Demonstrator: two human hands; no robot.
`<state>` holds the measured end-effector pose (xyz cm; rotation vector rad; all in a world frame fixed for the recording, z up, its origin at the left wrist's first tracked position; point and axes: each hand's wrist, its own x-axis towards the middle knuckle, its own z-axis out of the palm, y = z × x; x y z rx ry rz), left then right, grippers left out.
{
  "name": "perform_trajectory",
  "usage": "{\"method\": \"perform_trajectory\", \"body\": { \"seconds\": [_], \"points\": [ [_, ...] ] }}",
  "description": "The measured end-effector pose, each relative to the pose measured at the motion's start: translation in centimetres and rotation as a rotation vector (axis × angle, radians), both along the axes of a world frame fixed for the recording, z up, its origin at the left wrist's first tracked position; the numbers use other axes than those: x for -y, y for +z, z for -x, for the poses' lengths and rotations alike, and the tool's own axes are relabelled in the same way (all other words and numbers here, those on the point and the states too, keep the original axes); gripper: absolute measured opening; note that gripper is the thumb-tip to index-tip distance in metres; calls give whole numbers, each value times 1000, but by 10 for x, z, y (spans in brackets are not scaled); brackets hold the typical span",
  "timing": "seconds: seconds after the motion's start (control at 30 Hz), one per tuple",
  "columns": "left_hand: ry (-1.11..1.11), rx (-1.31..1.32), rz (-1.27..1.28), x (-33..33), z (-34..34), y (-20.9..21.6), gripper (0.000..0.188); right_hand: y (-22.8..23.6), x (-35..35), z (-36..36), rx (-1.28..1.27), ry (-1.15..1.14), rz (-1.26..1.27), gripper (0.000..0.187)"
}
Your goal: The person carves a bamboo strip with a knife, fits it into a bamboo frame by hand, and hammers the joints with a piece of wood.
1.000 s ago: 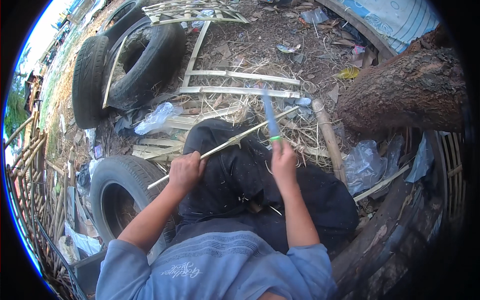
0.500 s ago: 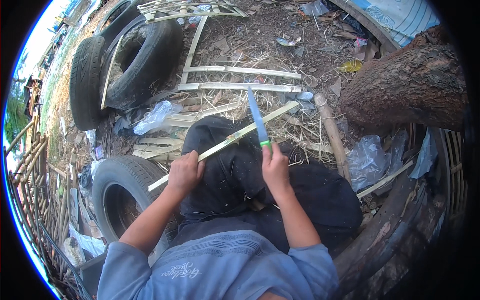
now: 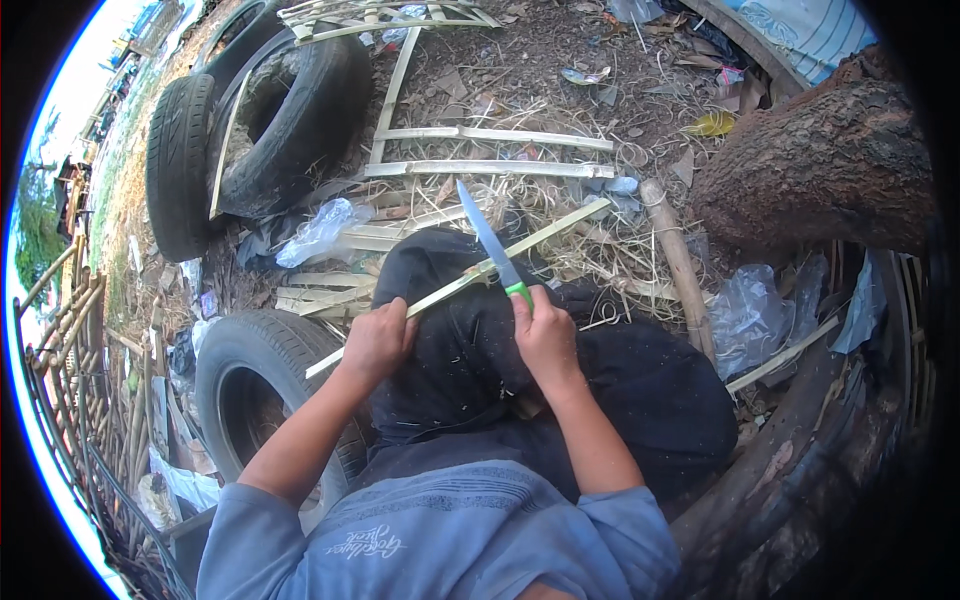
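Observation:
My left hand point(image 3: 379, 342) is closed round the lower part of a long, pale bamboo strip point(image 3: 540, 236), which slants up to the right across my dark-trousered knee. Its short lower end sticks out past my wrist. In my right hand point(image 3: 546, 335) is a knife point(image 3: 487, 237) with a green handle, my fingers wrapped round the grip. The blade points up and to the left, crossing over the strip near its middle; whether the edge touches the strip I cannot tell.
More split bamboo strips point(image 3: 500, 169) lie on the littered ground ahead. Worn tyres point(image 3: 305, 130) lean at the far left, and another tyre point(image 3: 215, 390) stands beside my left forearm. A thick tree trunk point(image 3: 815, 160) and a wooden pole point(image 3: 676, 265) are to the right.
The knife has shifted left and toward me along the strip, its blade tilting further left. My left hand keeps its hold on the bamboo.

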<state>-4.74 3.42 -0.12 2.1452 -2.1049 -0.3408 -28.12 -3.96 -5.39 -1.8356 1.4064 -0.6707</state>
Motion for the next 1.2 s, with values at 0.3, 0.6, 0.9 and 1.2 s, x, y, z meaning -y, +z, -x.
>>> {"method": "perform_trajectory", "body": {
  "seconds": [0.3, 0.6, 0.9, 1.2],
  "points": [
    [36, -46, -35, 4, 6, 5, 23, -7, 0, 9, 42, -21, -67, 28],
    [36, -39, -15, 2, 6, 5, 25, -13, 32, 35, 142, -167, -21, 33],
    [52, -73, -19, 4, 5, 8, 26, -24, 35, 31, 383, -199, -157, 36],
    [174, -197, -355, 28, -6, 22, 47, -25, 19, 16, 98, -12, 9, 31]
  ]
}}
